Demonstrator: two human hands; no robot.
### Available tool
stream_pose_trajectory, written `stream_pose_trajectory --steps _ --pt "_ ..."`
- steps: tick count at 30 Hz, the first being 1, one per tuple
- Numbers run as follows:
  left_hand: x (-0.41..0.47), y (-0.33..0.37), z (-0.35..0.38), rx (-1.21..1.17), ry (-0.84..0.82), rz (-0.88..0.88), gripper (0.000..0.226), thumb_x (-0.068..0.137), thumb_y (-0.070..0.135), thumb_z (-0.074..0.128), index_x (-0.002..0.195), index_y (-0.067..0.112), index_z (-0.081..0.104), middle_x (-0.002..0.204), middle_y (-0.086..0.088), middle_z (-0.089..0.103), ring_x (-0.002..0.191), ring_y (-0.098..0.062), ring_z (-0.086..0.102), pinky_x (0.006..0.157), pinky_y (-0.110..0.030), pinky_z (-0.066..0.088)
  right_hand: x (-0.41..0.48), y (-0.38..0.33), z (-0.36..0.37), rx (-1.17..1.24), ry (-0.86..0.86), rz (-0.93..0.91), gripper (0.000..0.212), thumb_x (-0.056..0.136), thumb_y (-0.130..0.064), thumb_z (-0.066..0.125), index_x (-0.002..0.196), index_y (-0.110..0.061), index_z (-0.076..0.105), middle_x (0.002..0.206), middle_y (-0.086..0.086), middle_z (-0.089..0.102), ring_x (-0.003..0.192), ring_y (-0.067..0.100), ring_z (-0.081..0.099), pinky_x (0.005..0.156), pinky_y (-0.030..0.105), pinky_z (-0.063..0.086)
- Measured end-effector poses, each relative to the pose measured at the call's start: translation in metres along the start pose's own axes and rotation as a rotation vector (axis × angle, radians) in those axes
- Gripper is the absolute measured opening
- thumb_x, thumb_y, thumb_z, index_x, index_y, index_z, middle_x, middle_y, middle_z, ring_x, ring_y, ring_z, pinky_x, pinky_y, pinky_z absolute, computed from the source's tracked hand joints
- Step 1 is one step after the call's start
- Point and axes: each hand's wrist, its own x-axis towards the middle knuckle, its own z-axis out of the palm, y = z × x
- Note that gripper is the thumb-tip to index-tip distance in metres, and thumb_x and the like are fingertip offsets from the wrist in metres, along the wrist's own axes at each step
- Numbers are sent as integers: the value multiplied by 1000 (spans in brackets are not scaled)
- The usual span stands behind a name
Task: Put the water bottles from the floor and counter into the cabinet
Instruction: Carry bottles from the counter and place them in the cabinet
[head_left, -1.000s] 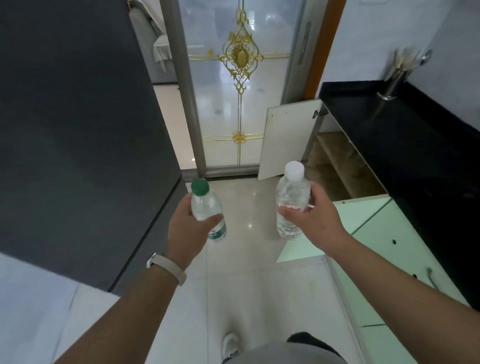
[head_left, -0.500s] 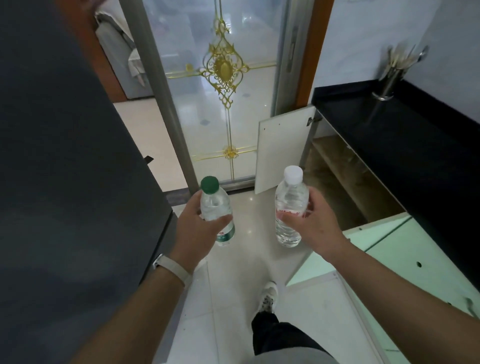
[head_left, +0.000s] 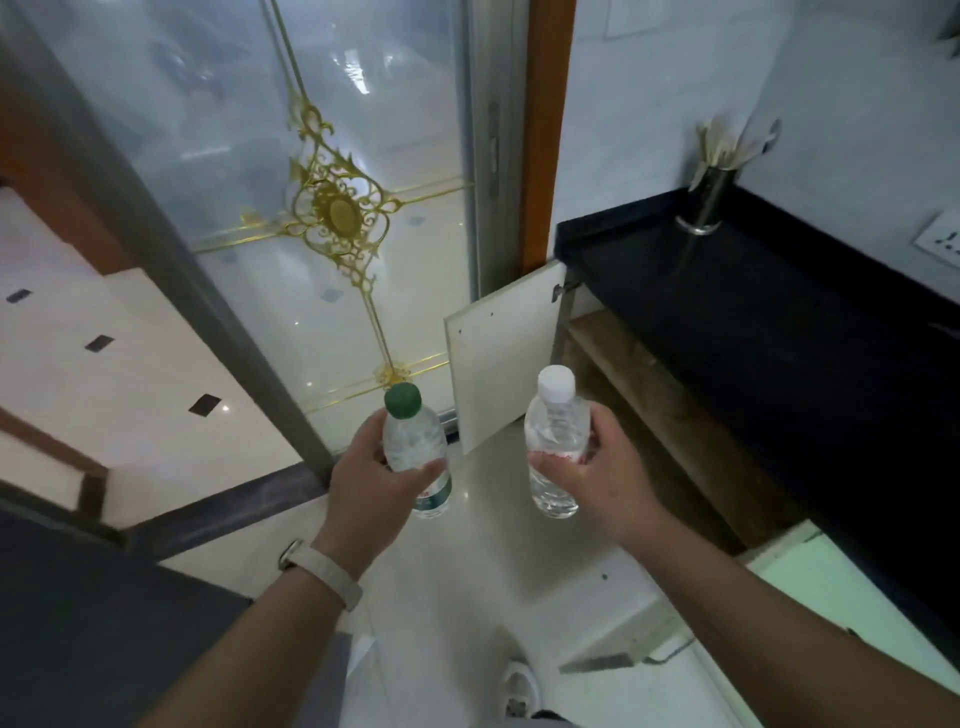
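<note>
Before the open cabinet (head_left: 649, 395), fingers of each hand (left (head_left: 371, 499), right (head_left: 610, 480)) wrap bottles: green-capped (head_left: 415, 452), white-capped (head_left: 556, 441).

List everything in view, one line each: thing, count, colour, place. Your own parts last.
green-capped bottle: 1, clear, in left hand
white-capped bottle: 1, clear, in right hand
cabinet door: 1, white, open, below counter end
cabinet shelf: 1, wood-brown, under counter
counter: 1, black, right
utensil holder: 1, metal, on counter, far end
wall socket: 1, white, right wall
glass door: 1, frosted with gold ornament, ahead
shoe: 1, white, floor below
wristband: 1, pale, left wrist
left hand: 1, gripping bottle
right hand: 1, gripping bottle
</note>
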Motion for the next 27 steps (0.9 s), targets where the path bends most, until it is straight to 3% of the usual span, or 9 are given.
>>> stream_pose_trajectory --steps 4,7,11,14,17,19,21,24,27 --pt "49 12 18 -28 -72 18 55 75 3 85 122 19 63 104 11 70 87 13 64 66 -2 48 33 -6 -7 -6 79 35 45 76 -20 83 105 -39 54 98 -18 66 86 -7 64 71 16 49" --pt "89 13 31 -49 -134 19 57 75 4 85 126 21 63 105 11 72 89 9 66 65 -4 49 56 -4 -8 -18 139 80 49 71 -24 84 110 -37 58 102 -12 69 91 4 67 85 37 56" --pt "149 7 51 -16 -244 21 55 76 14 87 122 33 63 103 17 71 88 11 65 66 -4 47 91 4 -3 -51 226 134 58 65 -40 84 114 -44 55 104 -18 67 96 7 66 89 43 56" --pt "198 1 65 -17 -336 34 53 75 19 88 118 40 64 102 18 73 93 1 68 74 -16 52 118 2 5 -60 321 183 54 68 -37 84 112 -46 53 105 -17 66 96 8 65 90 43 56" --pt "246 0 72 1 -450 58 48 78 17 85 117 33 64 102 11 71 96 -9 67 68 -9 47 146 -7 19 -70 434 244 59 67 -37 85 116 -42 52 106 -16 64 97 9 65 92 43 55" --pt "276 1 75 28 -529 81 43 81 19 83 118 28 63 105 4 70 98 -14 65 74 -17 49 162 -12 28 -78 487 281 62 66 -37 86 118 -39 52 105 -16 64 97 9 65 92 43 55" --pt "304 -1 79 46 -571 124 39 82 20 83 116 24 64 102 1 70 95 -15 65 78 -26 52 177 -18 35 -87 526 310 59 67 -35 86 115 -39 53 102 -17 65 94 6 66 90 39 55" --pt "340 -2 87 34 -644 126 49 79 19 85 122 25 62 106 7 69 97 -10 65 74 -19 48 190 -23 44 -70 596 341 55 67 -30 87 110 -40 54 100 -15 68 89 2 67 86 34 56" --pt "366 -5 100 34 -734 127 58 77 19 86 127 26 59 112 13 67 101 -7 65 82 -22 50 196 -28 49 -60 660 367 54 69 -28 86 110 -41 53 100 -15 67 88 0 66 80 24 54"
